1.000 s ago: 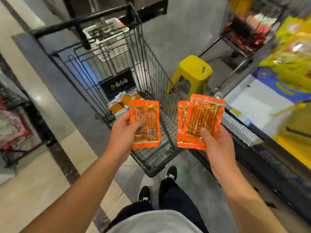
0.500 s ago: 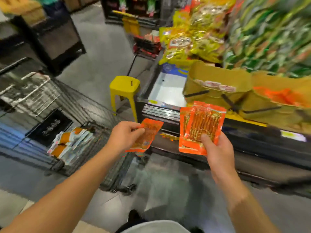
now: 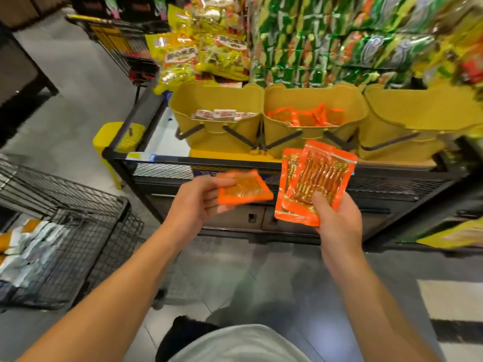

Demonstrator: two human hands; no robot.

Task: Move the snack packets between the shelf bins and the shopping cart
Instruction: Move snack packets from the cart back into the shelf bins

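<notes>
Shop: snack shelves [image 3: 339, 43] (cart [image 3: 65, 199] alongside).

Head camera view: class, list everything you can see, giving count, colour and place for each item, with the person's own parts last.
Flat orange snack packets: three, one in the left hand, two in the right.
Mustard plastic shelf bins: three, in a row on the shelf.
Black wire shopping cart: one, lower left, holding white-and-orange packets.
Yellow plastic stool: one, left of the shelf.
Hanging snack bags: many, yellow and green, above the bins.
Left hand: pinches one packet.
Right hand: grips two.
</notes>
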